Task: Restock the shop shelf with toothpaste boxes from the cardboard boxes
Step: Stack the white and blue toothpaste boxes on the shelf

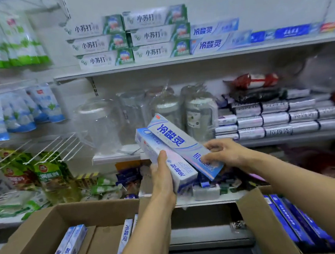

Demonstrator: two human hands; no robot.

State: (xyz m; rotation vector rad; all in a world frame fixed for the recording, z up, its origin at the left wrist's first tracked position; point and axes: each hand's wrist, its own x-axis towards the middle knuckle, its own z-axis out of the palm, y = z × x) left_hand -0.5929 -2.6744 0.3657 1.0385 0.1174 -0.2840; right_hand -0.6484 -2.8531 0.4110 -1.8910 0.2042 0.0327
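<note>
Left hand (163,178) grips the lower toothpaste box (178,167), right hand (225,152) pinches the upper toothpaste box (171,136). They're loosely stacked, so the top one could slide off!

Bright even shop light, soft shadows, motion blur throughout, wide-angle bending at edges

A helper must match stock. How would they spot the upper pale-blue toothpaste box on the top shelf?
On the top shelf, find the green-and-white box stacks at its left end. Right beside them lie two stacked pale-blue boxes; take the upper box, the only blue one resting on another.
</note>
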